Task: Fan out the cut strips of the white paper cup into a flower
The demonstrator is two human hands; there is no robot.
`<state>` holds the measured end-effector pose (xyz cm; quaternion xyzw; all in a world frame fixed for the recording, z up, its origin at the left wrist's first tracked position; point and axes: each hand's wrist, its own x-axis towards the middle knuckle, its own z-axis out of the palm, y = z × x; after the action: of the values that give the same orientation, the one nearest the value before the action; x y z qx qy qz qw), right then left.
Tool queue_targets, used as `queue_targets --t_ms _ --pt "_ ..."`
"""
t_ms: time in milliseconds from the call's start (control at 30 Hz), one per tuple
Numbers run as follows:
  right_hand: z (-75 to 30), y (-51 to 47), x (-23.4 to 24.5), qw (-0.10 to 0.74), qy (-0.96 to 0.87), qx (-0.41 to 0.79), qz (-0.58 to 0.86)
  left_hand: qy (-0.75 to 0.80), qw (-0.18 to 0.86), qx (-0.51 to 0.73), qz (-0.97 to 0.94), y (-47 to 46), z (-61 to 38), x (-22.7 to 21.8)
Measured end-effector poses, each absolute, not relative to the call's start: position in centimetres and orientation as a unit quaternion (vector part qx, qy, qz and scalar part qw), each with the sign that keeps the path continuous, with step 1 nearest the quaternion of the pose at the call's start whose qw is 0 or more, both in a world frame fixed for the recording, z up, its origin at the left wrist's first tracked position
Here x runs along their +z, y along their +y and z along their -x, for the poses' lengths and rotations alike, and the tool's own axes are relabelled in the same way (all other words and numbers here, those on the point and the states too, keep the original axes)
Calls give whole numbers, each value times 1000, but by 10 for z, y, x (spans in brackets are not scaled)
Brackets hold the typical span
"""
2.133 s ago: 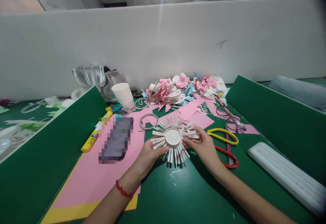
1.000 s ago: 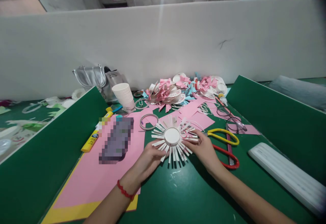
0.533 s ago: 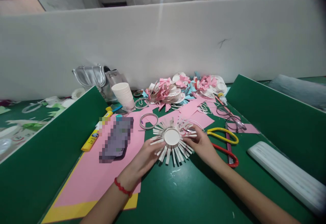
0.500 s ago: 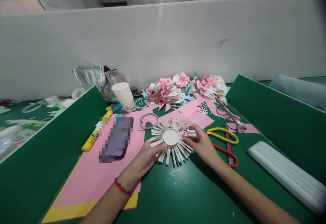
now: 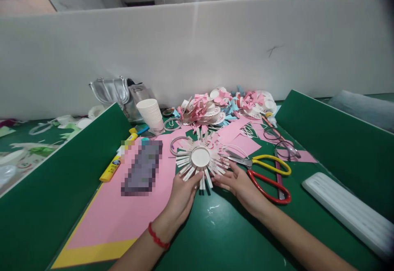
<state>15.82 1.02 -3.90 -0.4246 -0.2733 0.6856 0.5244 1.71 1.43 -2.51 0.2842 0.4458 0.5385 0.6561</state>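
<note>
Head view: both hands are low centre on the green desk [image 5: 221, 230]. The left hand [image 5: 182, 194] is mostly open, fingers stretched forward, tips resting on the near-left strips of the cut paper cup [image 5: 200, 158]; nothing is pinched that I can see. The right hand [image 5: 237, 184] is open too, fingers spread flat, tips touching the near-right strips. The cup sits just ahead of both hands, between their fingertips, base up, its wall slit into strips that splay out flat like a sunburst, partly on the desk and partly over the pink paper sheet [image 5: 144, 209]. That sheet runs under and left of the left hand, with a yellow sheet [image 5: 92, 253] beneath it. Scissors [image 5: 266, 172] with one yellow and one red handle lie just right of the right hand, blades pointing at the cup. A glue stick [image 5: 112, 167] is well left of the left hand. A stack of paper cups [image 5: 150, 115] and a pile of paper flowers [image 5: 221, 106] are beyond the cup, and eyeglasses [image 5: 281, 143] are beyond the scissors.
</note>
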Motion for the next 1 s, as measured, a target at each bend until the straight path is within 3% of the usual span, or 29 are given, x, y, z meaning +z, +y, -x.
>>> queue_targets --t_ms 533,1000 --pt "-146 7 -44 573 -344 581 463 454 656 485 -358 14 -22 -30" --pt "-153 9 -47 528 -365 596 482 458 644 436 -430 20 -11 -18"
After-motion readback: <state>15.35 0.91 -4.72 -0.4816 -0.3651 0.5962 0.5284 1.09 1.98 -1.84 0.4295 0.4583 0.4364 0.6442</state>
